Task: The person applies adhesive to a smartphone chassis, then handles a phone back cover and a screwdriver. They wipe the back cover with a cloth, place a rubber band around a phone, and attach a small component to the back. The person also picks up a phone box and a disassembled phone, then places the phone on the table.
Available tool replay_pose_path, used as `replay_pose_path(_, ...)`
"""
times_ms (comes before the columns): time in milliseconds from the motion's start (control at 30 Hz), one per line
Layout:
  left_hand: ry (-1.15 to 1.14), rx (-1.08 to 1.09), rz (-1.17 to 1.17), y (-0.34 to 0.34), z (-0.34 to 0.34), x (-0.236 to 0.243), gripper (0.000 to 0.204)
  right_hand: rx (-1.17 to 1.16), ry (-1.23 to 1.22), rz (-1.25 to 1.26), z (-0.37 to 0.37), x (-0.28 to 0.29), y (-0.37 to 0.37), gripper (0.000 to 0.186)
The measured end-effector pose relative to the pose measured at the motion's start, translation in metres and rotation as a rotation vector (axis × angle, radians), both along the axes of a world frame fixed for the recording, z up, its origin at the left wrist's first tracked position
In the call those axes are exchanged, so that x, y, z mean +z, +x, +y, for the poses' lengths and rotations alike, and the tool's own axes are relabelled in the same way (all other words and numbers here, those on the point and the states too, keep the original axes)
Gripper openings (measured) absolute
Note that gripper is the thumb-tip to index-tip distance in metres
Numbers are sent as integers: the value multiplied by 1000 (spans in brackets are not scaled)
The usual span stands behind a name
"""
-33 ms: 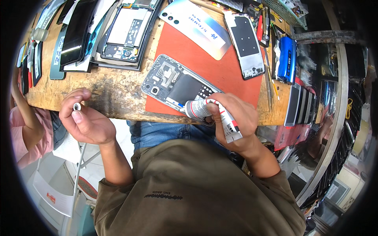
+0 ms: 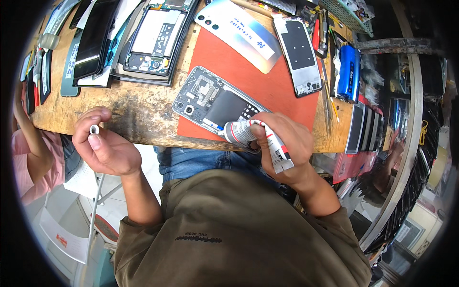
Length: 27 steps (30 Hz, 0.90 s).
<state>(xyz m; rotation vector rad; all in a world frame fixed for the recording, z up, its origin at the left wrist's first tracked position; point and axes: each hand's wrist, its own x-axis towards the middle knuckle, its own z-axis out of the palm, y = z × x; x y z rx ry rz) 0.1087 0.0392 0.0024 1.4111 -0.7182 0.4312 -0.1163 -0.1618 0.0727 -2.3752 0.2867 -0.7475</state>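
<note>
A small white cap (image 2: pixel 94 129) is pinched between the thumb and fingers of my left hand (image 2: pixel 105 148), held off the bench's front edge. My right hand (image 2: pixel 287 146) is closed around a crumpled white, red and grey tube (image 2: pixel 244 131), its nozzle end at the lower edge of an open phone body (image 2: pixel 210 100); whether it touches is hard to tell. That phone lies diagonally on an orange mat (image 2: pixel 224 50), showing camera lenses and a black inner area. Beyond it a pale phone back cover (image 2: pixel 220 24) with handwriting and a black-and-white phone part (image 2: pixel 299 52) lie on the mat.
An opened device (image 2: pixel 153 38) and stacked phones (image 2: pixel 88 40) occupy the wooden bench (image 2: pixel 119 119) at back left. A blue cylindrical object (image 2: pixel 349 71), screwdrivers (image 2: pixel 321 31) and tweezers (image 2: pixel 326 107) lie at right, near a row of phones (image 2: pixel 363 129). Another person's arm (image 2: pixel 33 143) is at far left.
</note>
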Motion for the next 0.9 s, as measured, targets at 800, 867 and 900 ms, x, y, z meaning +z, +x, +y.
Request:
replay_pose_path(800, 45, 45, -46, -5, -8, 3, 28, 163, 14, -85, -8, -12, 72, 16)
replay_pose_path(867, 53, 46, -49, -5, -8, 4, 28, 174, 11, -94, -8, -11, 78, 16)
replay_pose_path(900, 61, 49, -52, -5, -8, 4, 28, 178, 11, -99, -8, -11, 81, 16)
